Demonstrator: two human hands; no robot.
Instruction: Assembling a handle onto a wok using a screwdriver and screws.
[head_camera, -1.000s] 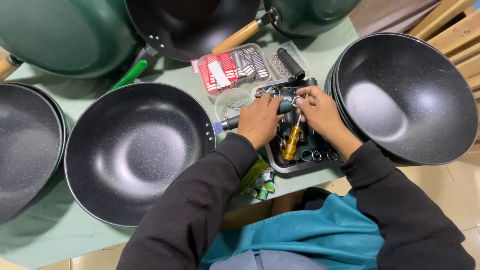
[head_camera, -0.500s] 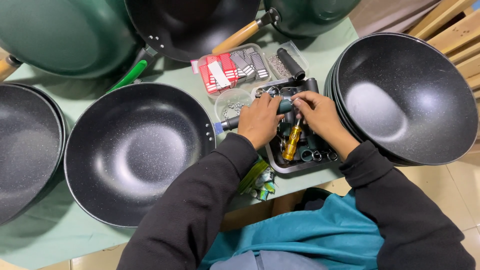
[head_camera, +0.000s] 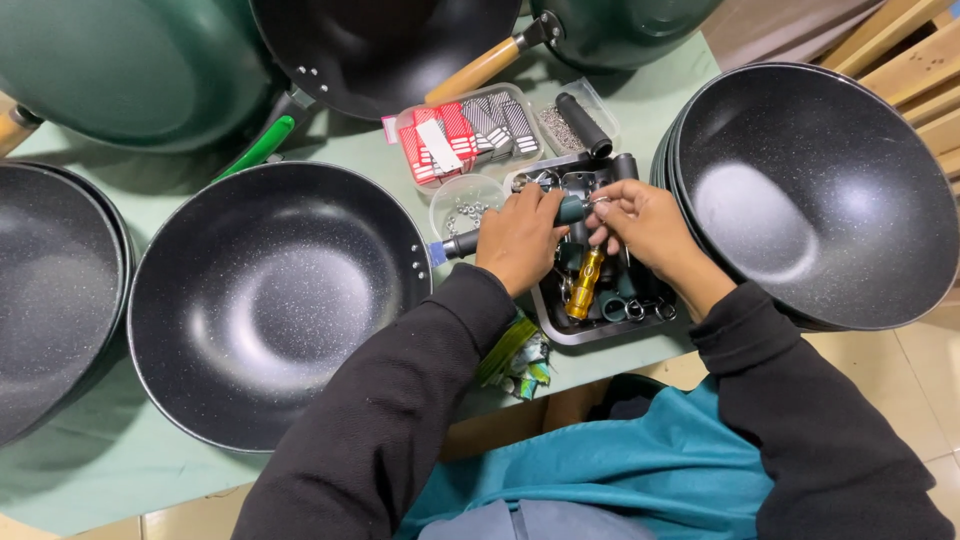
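Black speckled non-stick pan rests on green worktop, just left of dark parts tray. Left hand closed round dark pan handle over tray; right hand pinches handle end. Hands barely shifted since a second ago; fitting work unchanged. Gold tool lies in tray.

black woks and flank the hands; the parts tray between is crowded.

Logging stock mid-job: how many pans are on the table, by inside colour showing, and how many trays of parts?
Black-inside pans: 4 in view, counting the right stack as 1
Green pans: 2
Parts trays: 1 dark, 1 clear
Total: 8
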